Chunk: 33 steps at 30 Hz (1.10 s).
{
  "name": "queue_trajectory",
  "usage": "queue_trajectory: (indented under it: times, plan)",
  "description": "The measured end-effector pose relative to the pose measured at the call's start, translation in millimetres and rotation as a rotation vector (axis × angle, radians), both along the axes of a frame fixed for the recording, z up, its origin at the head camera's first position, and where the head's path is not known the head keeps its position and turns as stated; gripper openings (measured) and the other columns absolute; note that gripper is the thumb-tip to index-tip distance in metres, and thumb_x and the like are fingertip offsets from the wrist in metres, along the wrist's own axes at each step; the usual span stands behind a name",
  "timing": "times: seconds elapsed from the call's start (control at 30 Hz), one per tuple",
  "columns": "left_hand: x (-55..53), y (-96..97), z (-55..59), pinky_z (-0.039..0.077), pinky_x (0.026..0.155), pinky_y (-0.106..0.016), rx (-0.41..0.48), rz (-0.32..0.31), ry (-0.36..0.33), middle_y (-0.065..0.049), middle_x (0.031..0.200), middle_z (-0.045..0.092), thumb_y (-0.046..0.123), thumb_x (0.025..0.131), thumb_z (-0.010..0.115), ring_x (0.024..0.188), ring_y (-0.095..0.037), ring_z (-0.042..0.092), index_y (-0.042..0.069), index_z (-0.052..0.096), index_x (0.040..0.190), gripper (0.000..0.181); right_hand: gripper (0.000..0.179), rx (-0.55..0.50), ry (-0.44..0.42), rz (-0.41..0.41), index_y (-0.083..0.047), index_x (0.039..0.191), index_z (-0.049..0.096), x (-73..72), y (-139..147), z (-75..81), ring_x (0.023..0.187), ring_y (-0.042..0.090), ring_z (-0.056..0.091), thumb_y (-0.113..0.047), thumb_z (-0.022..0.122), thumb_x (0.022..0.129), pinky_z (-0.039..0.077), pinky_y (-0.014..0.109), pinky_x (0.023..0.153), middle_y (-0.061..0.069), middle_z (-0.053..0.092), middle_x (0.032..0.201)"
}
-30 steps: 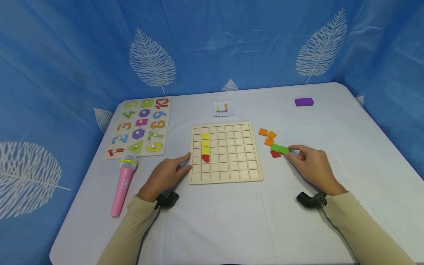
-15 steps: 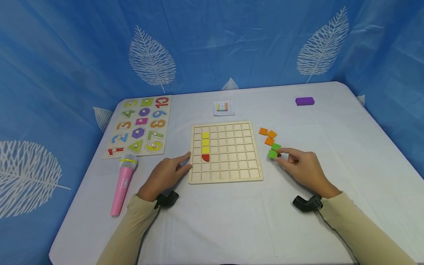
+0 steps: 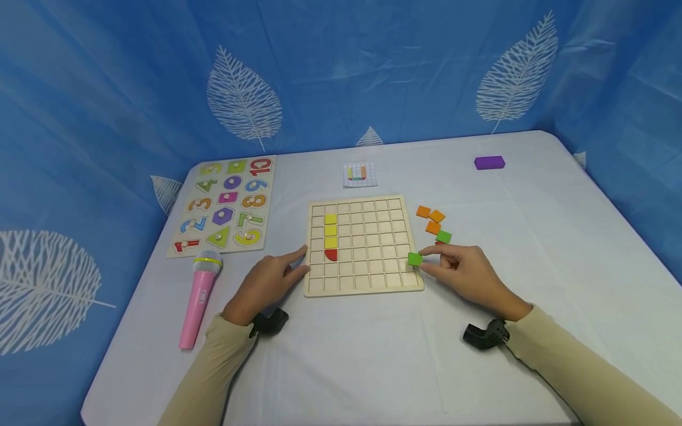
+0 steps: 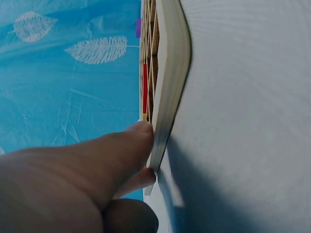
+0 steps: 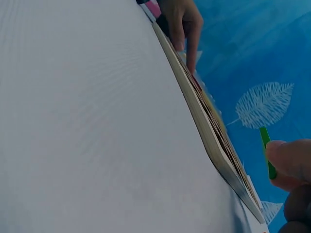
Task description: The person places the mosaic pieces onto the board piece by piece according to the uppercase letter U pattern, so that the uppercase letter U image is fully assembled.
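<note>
My right hand [image 3: 465, 273] pinches a green square tile [image 3: 414, 259] between thumb and fingertip, over the right edge of the wooden grid board [image 3: 367, 291]. In the right wrist view that green tile [image 5: 267, 153] is held above the board's level. My left hand [image 3: 266, 283] touches the board's left edge with thumb and index finger; the left wrist view shows the thumb [image 4: 138, 130] against the rim. One column of the board holds three yellow tiles [image 3: 331, 231] with a red rounded piece [image 3: 331, 254] below them.
Right of the board lie several orange tiles [image 3: 433, 227], a green tile [image 3: 444, 236] and a partly hidden red piece [image 3: 438, 242]. A pattern card [image 3: 359, 175] is behind the board. A number puzzle [image 3: 224, 207] and pink microphone [image 3: 198, 302] lie left, a purple block [image 3: 489, 163] back right.
My right hand has carried one green tile leftward from the loose pieces to the board's right edge. The other green tile stays among them. My left hand has kept its place.
</note>
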<state>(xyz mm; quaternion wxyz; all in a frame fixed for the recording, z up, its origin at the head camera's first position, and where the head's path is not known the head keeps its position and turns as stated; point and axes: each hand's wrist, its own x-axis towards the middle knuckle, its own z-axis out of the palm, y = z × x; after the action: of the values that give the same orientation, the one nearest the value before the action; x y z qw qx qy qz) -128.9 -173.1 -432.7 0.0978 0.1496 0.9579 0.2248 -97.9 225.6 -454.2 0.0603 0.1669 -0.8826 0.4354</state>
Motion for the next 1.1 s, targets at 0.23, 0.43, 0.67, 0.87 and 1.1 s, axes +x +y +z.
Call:
queue_trajectory:
  times: [0.23,0.43,0.67,0.87,1.1]
  plan:
    - [0.2,0.2,-0.8,0.033,0.052,-0.03,0.012,0.004,-0.007,0.001,0.057,0.043,0.035,0.1,0.067,0.052,-0.014,0.042,0.015,0.051,0.152,0.057,0.019,-0.007,-0.017,0.07,-0.022,0.106,0.079,-3.5,-13,1.3,0.052,0.006,0.037,-0.022,0.084,0.088,0.034,0.026,0.053,-0.012,0.038,0.055]
    - [0.2,0.6,-0.9,0.033,0.053,-0.03,0.01,0.008,-0.008,0.001,0.057,0.042,0.036,0.1,0.067,0.052,-0.014,0.042,0.016,0.051,0.152,0.057,0.019,0.035,0.011,0.124,-0.022,0.107,0.079,-11.7,-29,4.3,0.05,0.005,0.037,-0.028,0.082,0.09,0.035,0.026,0.052,-0.014,0.04,0.054]
    - [0.7,-0.3,-0.1,0.034,0.052,-0.03,0.008,0.006,0.001,0.001,0.057,0.043,0.036,0.101,0.067,0.052,-0.014,0.041,0.016,0.051,0.151,0.057,0.019,0.06,0.046,0.178,-0.021,0.108,0.078,-22.4,-51,7.4,0.048,0.004,0.037,-0.028,0.081,0.09,0.034,0.025,0.051,-0.015,0.042,0.054]
    - [0.1,-0.2,0.5,0.034,0.052,-0.03,0.013,0.002,0.002,0.002,0.057,0.042,0.036,0.101,0.067,0.051,-0.013,0.041,0.016,0.052,0.151,0.056,0.018,0.057,0.037,0.203,-0.019,0.106,0.079,-27.3,-65,8.1,0.049,0.004,0.037,-0.028,0.081,0.09,0.031,0.024,0.05,-0.015,0.041,0.055]
    - [-0.2,-0.9,-0.4,0.033,0.052,-0.03,0.015,-0.002,0.003,0.002,0.057,0.041,0.035,0.101,0.066,0.052,-0.013,0.04,0.015,0.052,0.151,0.056,0.02,0.077,0.015,0.215,-0.019,0.107,0.079,-34.5,-79,6.5,0.048,0.004,0.038,-0.028,0.082,0.089,0.032,0.025,0.05,-0.014,0.041,0.054]
